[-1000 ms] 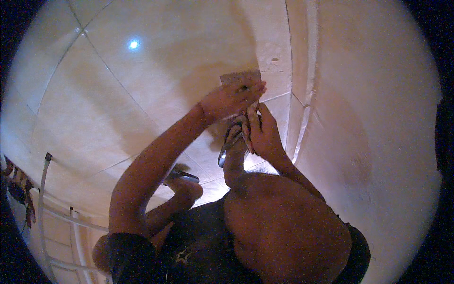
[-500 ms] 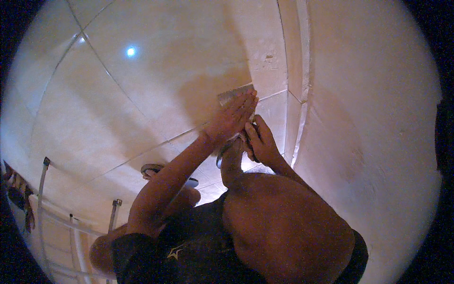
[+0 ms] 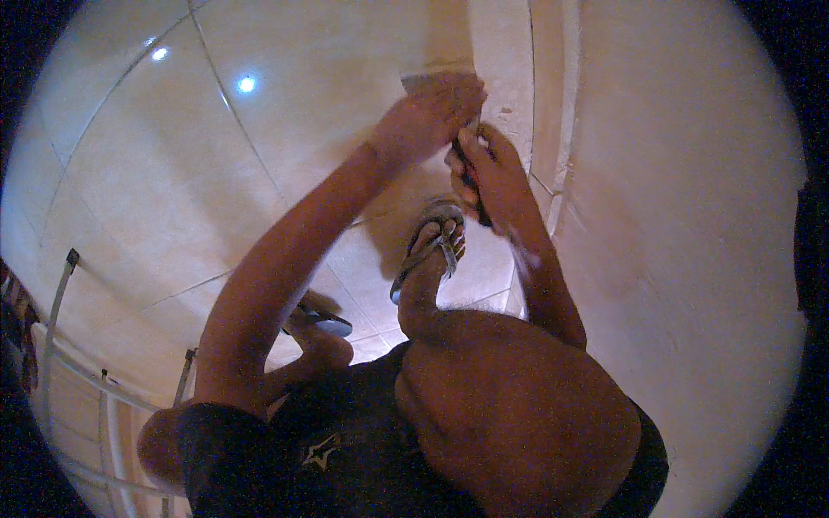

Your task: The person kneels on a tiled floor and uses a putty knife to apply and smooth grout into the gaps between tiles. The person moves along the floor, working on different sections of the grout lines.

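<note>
My right hand [image 3: 494,173] is closed round the dark handle, with a touch of red, of a wide flat scraper [image 3: 432,76]. Its broad metal blade lies against the tiled floor ahead of my feet. Across the top of the blade, my left hand [image 3: 423,116] rests with its palm down and fingers stretched over it, hiding most of the metal. Only the blade's far edge and left corner show. The fingertips of both hands are close together beside the wall-side tile edge.
Large glossy beige tiles [image 3: 302,95] with grout lines make up the floor. A pale wall [image 3: 682,216] rises at the right above a tile skirting [image 3: 546,112]. My sandalled foot [image 3: 436,237] stands just behind the hands. A metal frame [image 3: 56,302] lies at the lower left.
Both hands and the scraper have moved forward along the floor, away from my body. My sandalled foot, covered by the hands before, now shows.
</note>
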Tool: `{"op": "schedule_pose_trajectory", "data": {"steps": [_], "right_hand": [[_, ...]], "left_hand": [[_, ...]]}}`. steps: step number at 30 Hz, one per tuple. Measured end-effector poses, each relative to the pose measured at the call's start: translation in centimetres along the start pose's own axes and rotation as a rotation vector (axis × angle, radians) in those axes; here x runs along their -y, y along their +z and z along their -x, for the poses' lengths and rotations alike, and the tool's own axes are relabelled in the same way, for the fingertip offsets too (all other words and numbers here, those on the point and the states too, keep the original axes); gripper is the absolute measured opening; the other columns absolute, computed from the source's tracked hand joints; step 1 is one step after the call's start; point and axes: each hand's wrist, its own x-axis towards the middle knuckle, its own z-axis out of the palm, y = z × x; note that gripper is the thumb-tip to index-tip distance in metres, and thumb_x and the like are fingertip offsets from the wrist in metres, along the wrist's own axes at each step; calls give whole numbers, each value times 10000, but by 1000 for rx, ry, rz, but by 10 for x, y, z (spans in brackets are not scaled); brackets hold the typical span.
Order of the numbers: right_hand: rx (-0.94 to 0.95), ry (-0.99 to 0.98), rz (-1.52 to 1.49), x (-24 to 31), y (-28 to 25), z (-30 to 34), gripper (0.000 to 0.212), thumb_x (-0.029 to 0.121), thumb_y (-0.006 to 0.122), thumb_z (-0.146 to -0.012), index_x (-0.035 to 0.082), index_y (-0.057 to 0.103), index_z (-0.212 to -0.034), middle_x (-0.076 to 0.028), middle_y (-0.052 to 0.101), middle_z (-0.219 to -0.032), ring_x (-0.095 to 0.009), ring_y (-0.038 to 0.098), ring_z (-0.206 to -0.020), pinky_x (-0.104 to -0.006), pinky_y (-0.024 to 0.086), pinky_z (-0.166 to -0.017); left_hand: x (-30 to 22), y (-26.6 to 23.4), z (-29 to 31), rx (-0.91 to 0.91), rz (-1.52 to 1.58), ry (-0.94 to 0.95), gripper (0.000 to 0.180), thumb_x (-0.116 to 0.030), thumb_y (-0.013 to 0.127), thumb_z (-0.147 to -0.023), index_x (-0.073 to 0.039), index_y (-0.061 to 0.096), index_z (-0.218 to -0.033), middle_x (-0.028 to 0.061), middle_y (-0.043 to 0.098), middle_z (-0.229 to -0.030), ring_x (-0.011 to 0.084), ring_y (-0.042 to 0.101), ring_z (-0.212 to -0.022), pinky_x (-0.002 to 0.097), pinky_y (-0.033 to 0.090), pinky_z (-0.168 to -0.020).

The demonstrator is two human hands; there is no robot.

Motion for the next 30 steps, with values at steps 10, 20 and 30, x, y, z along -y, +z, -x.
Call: {"op": "schedule_pose_trajectory", "data": {"steps": [10,20,30], "right_hand": [[87,205,-267,-36,15,44,185,305,490,-1038,121,473,-1050,3,502,-739,-75,419,-430,-237,340,-335],[122,-117,-329,33,16,-25,250,369,521,-1021,126,468,-1008,10,509,-717,-69,431,-431,-234,348,-340],[-230,306,-166,-126,-48,124,203,286,454,-1049,121,479,-1165,-3,503,-662,-85,411,-389,-231,319,-329]], "left_hand": [[-48,-2,52,153,-56,-49,501,-166,533,-864,-39,534,-1348,133,509,-1437,290,449,-1370,405,367,-1150],[42,-46,-45,-5,-53,70,473,-144,546,-859,-60,565,-1324,75,554,-1398,256,488,-1335,366,421,-1113],[-164,41,51,320,-5,146,570,-212,480,-923,23,417,-1438,176,382,-1531,323,342,-1434,436,236,-1210]]}}
